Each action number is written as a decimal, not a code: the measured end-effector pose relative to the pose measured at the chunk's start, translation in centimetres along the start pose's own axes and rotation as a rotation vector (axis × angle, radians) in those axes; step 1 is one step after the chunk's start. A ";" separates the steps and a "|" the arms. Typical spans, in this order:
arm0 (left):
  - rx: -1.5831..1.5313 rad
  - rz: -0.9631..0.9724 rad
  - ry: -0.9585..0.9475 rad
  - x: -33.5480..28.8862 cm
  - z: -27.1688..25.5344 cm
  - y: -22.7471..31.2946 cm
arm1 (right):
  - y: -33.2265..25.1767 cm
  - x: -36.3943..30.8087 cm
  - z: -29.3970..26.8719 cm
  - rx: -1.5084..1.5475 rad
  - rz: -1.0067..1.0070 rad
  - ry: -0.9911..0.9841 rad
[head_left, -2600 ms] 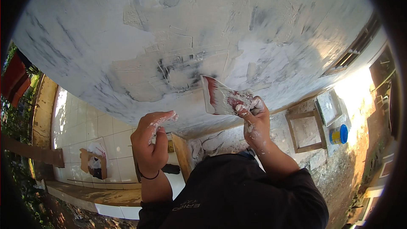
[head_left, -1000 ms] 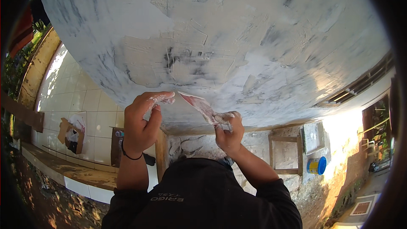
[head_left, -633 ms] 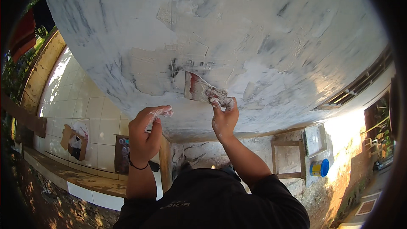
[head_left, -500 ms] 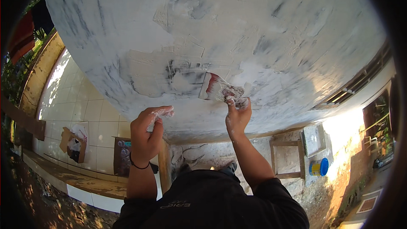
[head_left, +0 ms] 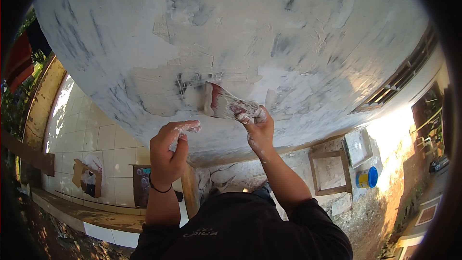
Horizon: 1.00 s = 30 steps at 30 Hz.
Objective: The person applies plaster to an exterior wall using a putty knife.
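Note:
My right hand (head_left: 260, 132) grips a wide putty knife (head_left: 224, 103), its reddish blade and handle smeared with white putty. The blade's broad edge faces left, with a ridge of putty along it, close against the wall (head_left: 288, 29); whether it touches cannot be told. Dark grey streaks and patches of pale, wet-looking putty cover the wall, with a darker spot just left of the blade. Left of the knife, my left hand (head_left: 169, 149) is held in front of the wall, empty, its fingers bent to the right and the thumb apart. White putty coats its fingertips.
A wooden frame (head_left: 315, 175), a whitish tray (head_left: 358, 148) and a blue-and-yellow bucket (head_left: 367, 177) stand on the ground at right. A barred vent opening (head_left: 399, 79) is in the wall. At left, an open cardboard box (head_left: 86, 178) sits on the tiled floor (head_left: 108, 139).
My right hand and the putty knife have moved left. The whole view has shifted slightly, and my left hand keeps about the same pose.

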<state>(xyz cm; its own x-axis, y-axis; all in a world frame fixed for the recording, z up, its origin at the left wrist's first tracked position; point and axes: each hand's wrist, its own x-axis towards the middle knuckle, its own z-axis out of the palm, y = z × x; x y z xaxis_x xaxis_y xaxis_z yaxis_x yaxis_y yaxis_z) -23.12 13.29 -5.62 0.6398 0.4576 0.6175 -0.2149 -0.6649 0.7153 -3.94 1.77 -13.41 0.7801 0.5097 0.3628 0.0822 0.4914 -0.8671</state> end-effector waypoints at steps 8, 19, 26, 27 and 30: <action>0.016 -0.013 0.034 0.0 -0.8 -0.6 | 0.8 1.6 -0.7 -0.263 -0.140 0.272; 0.050 -0.022 0.053 -0.3 -2.5 -1.0 | -4.8 -1.4 -8.6 -0.199 -0.162 0.113; -0.038 0.063 0.126 0.8 -2.9 1.5 | 1.9 -2.0 4.0 -0.363 -0.033 -0.157; -0.032 0.064 0.123 1.1 -2.8 1.6 | 2.4 -1.4 4.3 -0.436 -0.132 -0.104; -0.013 0.073 0.116 1.7 -2.5 1.3 | 2.2 0.4 2.0 -0.538 -0.194 0.054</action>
<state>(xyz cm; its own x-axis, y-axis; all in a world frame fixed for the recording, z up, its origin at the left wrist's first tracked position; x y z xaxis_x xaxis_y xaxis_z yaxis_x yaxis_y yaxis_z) -24.16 14.67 -2.83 0.5326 0.4736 0.7015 -0.2677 -0.6920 0.6704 -4.68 4.50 -14.48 0.7487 0.4025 0.5268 0.5200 0.1364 -0.8432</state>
